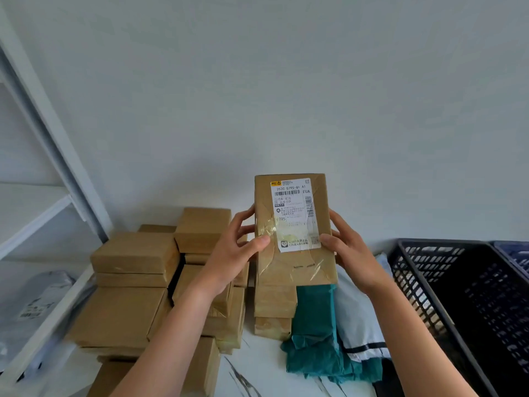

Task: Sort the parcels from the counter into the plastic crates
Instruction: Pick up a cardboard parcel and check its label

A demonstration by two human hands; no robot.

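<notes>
Parcel (pixel 294 224) held; box stacks (pixel 134 253) left, teal bag (pixel 312 325) beneath, black crate (pixel 412 279) right

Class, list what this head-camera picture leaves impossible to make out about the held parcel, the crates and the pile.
Head view:
- Held parcel: label's small print too small; its back faces away.
- Black crate: inside dark, cut off by right and bottom edges.
- Blue crate: nearly all beyond the right edge.
- Brown parcel pile: lower boxes hidden behind the left forearm.
</notes>
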